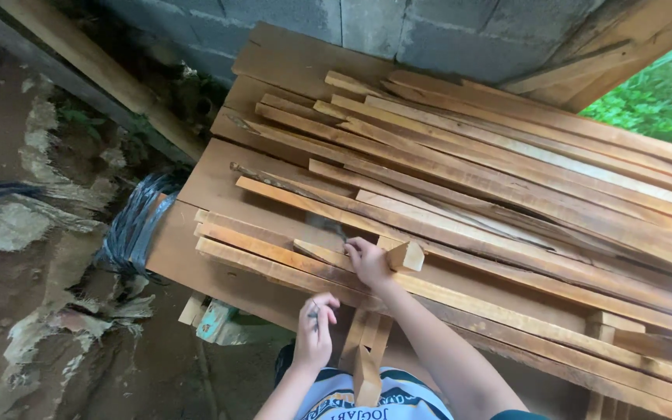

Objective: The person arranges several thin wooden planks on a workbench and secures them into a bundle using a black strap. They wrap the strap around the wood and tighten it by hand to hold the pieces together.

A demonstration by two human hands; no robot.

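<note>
My right hand [368, 262] rests on the near wooden strips, its fingers closed on a small wooden block [407, 255] that lies on a long strip [460, 292]. Below it, my left hand [314, 333] is curled around a small dark thin object, too small to identify, near the near edge of the boards. A short wooden piece [366, 372] stands in front of my chest. Many long thin wooden strips [507, 167] lie in a loose pile across a flat board top [211, 183].
A grey block wall [429, 31] rises behind the pile, with planks leaning at both sides. Dark bundled strands [138, 222] hang off the board's left edge. Bare dirt ground [33, 257] with debris lies to the left. Green plants [663, 93] show at far right.
</note>
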